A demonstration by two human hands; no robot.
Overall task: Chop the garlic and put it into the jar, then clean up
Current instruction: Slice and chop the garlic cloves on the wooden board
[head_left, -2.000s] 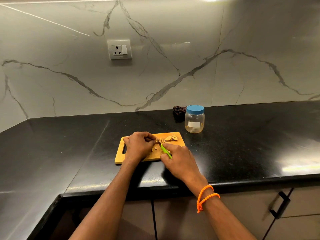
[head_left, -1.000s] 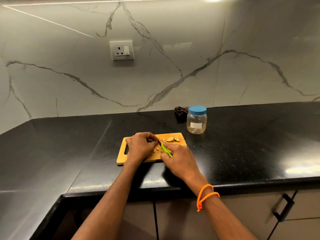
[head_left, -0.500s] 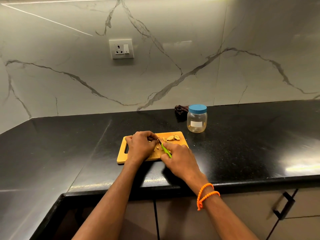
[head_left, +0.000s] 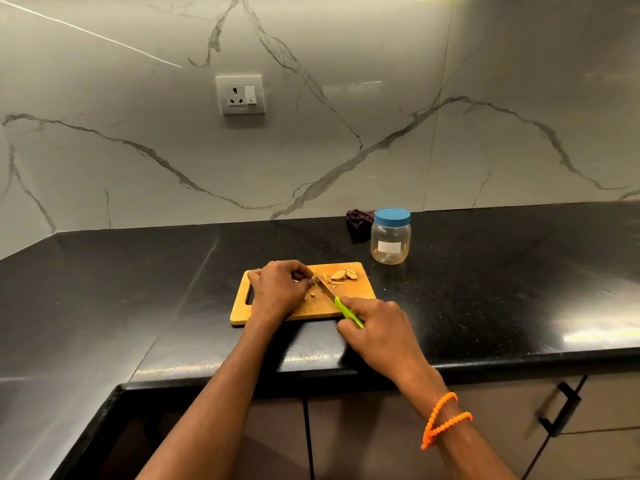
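A small wooden cutting board (head_left: 356, 296) lies on the black counter (head_left: 485, 299). My left hand (head_left: 278, 289) rests on the board with curled fingers pinching a garlic piece (head_left: 312, 280) at its fingertips. My right hand (head_left: 377, 327) grips the green handle of a small knife (head_left: 341, 304), whose blade touches the garlic beside my left fingers. Peels and cut garlic bits (head_left: 341, 274) lie at the board's far right. A clear plastic jar (head_left: 390, 241) with its blue lid on stands behind the board to the right.
A dark crumpled cloth (head_left: 358, 220) lies behind the jar against the marble wall. A wall socket (head_left: 240, 95) sits above the counter. The counter's front edge runs just under my wrists, with cabinet doors and a black handle (head_left: 562, 408) below.
My right hand has drawn back toward the counter's front edge, showing more of the knife blade and green handle. My left hand stays on the garlic.
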